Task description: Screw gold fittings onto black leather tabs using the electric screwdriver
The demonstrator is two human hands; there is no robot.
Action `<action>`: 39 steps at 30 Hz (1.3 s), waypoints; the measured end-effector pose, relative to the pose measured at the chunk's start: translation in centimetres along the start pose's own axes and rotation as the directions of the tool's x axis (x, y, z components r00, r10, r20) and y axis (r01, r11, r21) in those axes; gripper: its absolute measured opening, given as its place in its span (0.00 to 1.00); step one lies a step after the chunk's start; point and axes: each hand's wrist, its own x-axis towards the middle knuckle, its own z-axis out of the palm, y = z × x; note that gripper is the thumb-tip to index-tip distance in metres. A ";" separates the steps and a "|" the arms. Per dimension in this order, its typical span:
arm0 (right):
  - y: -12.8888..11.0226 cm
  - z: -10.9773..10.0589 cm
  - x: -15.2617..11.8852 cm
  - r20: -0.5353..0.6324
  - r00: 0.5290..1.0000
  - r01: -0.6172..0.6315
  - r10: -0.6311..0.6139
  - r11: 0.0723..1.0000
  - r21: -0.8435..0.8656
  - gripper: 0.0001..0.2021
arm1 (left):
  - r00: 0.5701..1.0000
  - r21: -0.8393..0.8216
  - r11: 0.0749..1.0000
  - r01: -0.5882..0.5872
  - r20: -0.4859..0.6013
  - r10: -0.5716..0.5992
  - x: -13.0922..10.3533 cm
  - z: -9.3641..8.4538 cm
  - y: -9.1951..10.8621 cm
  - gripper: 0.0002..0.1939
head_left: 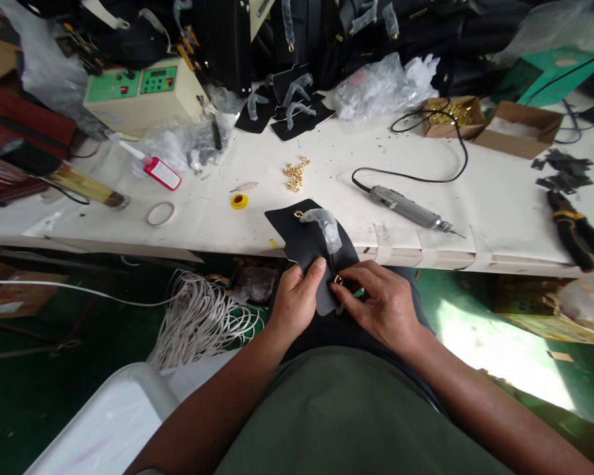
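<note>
A black leather panel (292, 237) rests partly over the table's front edge, with a plastic-wrapped handle (327, 227) attached to it. One brass-coloured fitting (298, 214) sits at the handle's far end. My left hand (299, 300) grips the panel's left side, thumb on top and fingers beneath. At the near end, the thumb and forefinger of my right hand (379, 300) pinch a second gold-coloured fitting (337, 280); the other fingers are curled and partly hidden. Beyond the panel lies a small heap of gold-coloured hardware (296, 175).
On the right of the white table (257, 231) lie a corded electric screwdriver (410, 210) and pliers (577, 227). Cardboard boxes (519, 128) stand behind. To the left are a red-and-white bottle (161, 173), a yellow ring (239, 200) and a control box (143, 95). More black panels (301, 125) lie at the back.
</note>
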 end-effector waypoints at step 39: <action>1.8 -2.7 -0.9 0.048 0.977 0.204 -0.208 0.976 0.080 0.23 | 0.977 -0.321 0.930 0.179 0.170 -0.130 2.2 -1.3 1.2 0.18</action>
